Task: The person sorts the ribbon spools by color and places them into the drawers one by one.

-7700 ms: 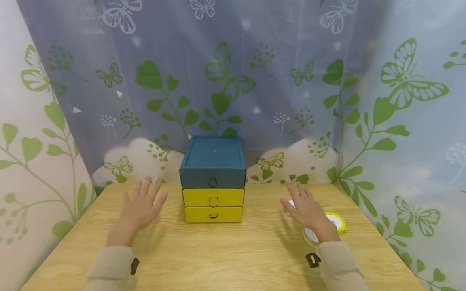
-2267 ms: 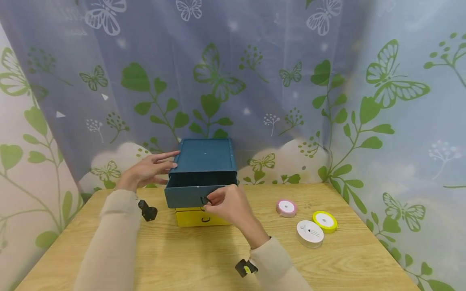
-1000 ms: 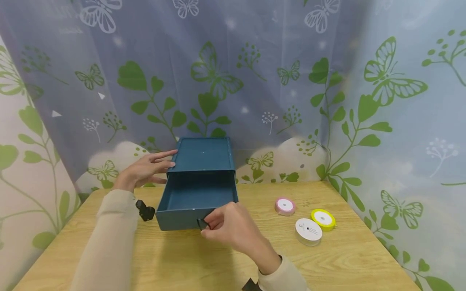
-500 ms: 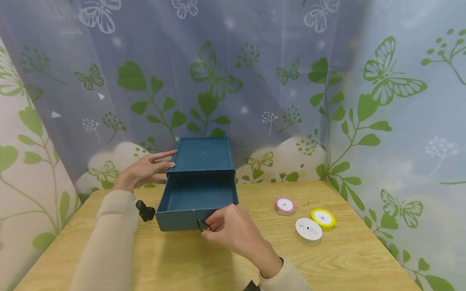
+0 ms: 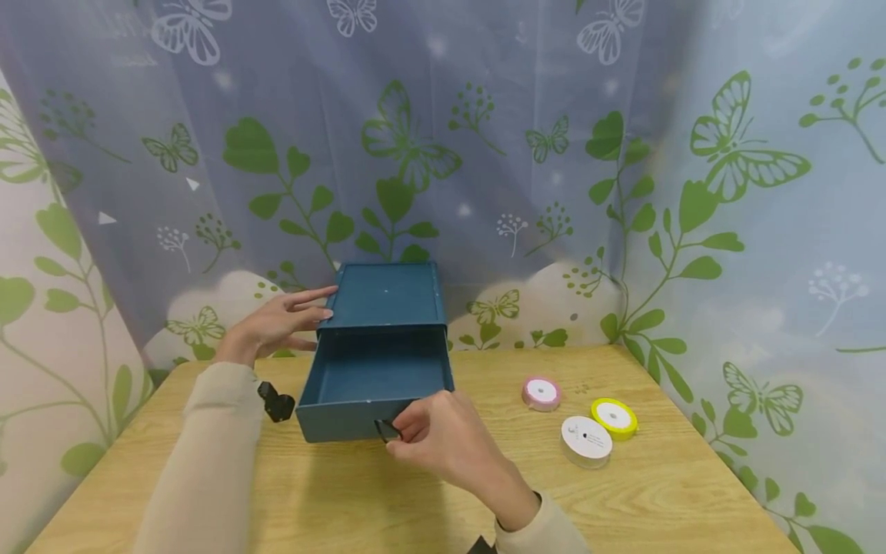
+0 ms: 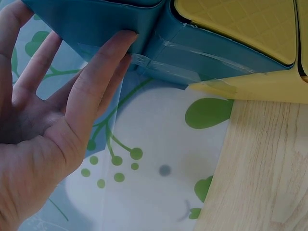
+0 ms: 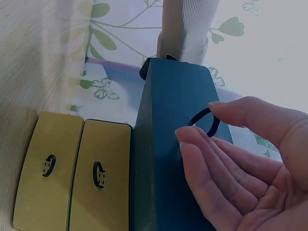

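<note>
A small drawer cabinet (image 5: 388, 294) with a blue top stands on the table. Its blue top drawer (image 5: 346, 422) is pulled well out, and no object shows inside. My right hand (image 5: 446, 438) holds the drawer's black loop handle (image 7: 214, 126) between thumb and fingers, at the drawer front. With fingers spread and fairly straight, my left hand (image 5: 277, 322) rests against the cabinet's left side; its fingertips touch the blue side wall (image 6: 96, 21) in the left wrist view. Two yellow drawers (image 7: 98, 178) appear pushed in, in the right wrist view; the head view hides them.
Right of the cabinet lie a pink ribbon spool (image 5: 541, 392), a yellow one (image 5: 613, 417) and a white-faced one (image 5: 586, 438). A patterned curtain (image 5: 484, 192) hangs behind the wooden table (image 5: 664, 492). Black wrist cameras (image 5: 277, 402) sit at the sleeves.
Both hands went from above the table to the cabinet. The right hand took the handle and drew the top drawer toward me. Over the last second, drawer and hands have hardly moved.
</note>
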The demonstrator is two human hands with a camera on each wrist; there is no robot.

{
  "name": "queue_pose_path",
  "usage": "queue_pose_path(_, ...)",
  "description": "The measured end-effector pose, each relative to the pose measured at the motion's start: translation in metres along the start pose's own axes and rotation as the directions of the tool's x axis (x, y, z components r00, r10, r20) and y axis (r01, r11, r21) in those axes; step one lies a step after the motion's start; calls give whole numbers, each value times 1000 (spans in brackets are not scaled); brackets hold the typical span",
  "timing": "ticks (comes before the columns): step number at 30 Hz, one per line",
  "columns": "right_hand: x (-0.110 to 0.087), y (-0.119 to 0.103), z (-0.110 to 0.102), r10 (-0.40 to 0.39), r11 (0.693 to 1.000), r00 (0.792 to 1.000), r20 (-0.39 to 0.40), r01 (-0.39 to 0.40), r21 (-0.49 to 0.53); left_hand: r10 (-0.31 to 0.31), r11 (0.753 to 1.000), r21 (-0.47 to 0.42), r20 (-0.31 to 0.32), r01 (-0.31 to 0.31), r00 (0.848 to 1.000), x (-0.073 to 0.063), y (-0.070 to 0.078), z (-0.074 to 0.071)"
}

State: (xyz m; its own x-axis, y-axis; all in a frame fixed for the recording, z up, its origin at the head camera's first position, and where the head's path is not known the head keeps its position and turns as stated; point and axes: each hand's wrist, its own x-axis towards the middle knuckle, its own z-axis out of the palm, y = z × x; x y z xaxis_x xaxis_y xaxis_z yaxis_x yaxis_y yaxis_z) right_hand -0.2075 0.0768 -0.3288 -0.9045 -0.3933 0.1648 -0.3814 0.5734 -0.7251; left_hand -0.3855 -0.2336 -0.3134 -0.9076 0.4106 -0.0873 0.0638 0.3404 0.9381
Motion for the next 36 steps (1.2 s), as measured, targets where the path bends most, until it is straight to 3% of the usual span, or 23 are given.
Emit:
queue_pose_path(5,-3,2,-7,7,1000,999,34,-8,26,0,1000,2,3,0,1000,0,0,-1)
queue_pose_path(11,-14,8,-31,-3,998,998,70,-2,68,4,1000,10,-1,-4,1000,0,1,-2)
queue_pose_path(16,-24,19,-61,30,998,999,12,-31,55,3,1000,4,1,-3,1000,-1,1,-1)
queue_pose_path(23,-25,58,-104,65,998,993,-95,-64,16,6,1000,0,0,-6,1000,-1,0,-3)
queue_pose_path(30,-17,104,-127,95,995,994,-57,-93,31,8,1000,-2,2,-8,1000,-1,0,-2)
queue_pose_path(36,-13,129,-132,122,991,990,-69,-125,-44,8,1000,10,-4,-8,1000,-1,1,-1)
